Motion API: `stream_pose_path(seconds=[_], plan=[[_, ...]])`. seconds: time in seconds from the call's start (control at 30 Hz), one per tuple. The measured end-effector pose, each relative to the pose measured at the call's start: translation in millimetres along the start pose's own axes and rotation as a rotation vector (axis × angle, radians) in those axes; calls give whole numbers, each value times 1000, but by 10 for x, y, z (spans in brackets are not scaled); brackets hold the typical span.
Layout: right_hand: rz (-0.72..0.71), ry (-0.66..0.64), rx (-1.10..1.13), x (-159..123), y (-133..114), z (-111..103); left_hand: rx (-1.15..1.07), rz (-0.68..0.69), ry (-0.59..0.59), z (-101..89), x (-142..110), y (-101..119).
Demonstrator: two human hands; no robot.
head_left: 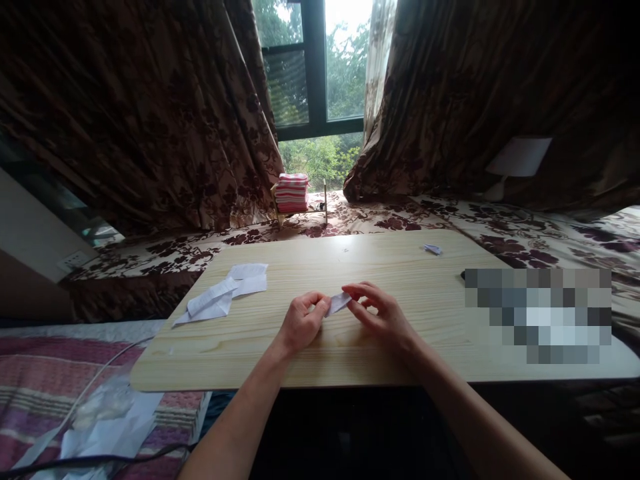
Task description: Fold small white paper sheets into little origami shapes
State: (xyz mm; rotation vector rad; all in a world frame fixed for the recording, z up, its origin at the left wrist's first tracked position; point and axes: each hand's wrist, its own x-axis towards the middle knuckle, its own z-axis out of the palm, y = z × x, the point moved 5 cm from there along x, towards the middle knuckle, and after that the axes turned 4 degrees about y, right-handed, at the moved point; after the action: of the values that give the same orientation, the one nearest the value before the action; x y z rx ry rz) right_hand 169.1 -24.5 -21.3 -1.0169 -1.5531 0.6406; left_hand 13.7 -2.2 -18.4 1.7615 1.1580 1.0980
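Observation:
A small folded piece of white paper (339, 305) is held just above the wooden table (280, 360), between my two hands. My left hand (303, 321) is closed, its thumb and fingers pinching the paper's left end. At the other end, my right hand (379, 308) grips the paper's right edge between thumb and index finger, the remaining fingers loosely curled. Several sheets and strips of white paper (249, 279) lie at the table's left side, partly overlapping. Near the far right edge rests a little folded paper piece (433, 249).
A blurred-out object (545, 313) covers the table's right side. Behind the table, striped cloths (293, 193) are stacked on a small rack by the window. A lamp (520, 157) stands at the right. Papers and a plastic bag (107, 407) lie on the bed at lower left, with cables.

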Motion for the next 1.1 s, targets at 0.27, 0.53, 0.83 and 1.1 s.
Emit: stream_pose_path(seconds=[0.27, 0.53, 0.83, 1.1], plan=[[7, 60, -34, 19, 67, -7, -52, 29, -41, -5, -28, 75], [35, 104, -33, 19, 97, -40, -65, 82, -70, 27, -38, 68], [96, 74, 21, -6, 131, -6, -258, -32, -38, 56, -16, -59], [13, -77, 74, -51, -38, 57, -332, -91, 61, 2, -2, -122]])
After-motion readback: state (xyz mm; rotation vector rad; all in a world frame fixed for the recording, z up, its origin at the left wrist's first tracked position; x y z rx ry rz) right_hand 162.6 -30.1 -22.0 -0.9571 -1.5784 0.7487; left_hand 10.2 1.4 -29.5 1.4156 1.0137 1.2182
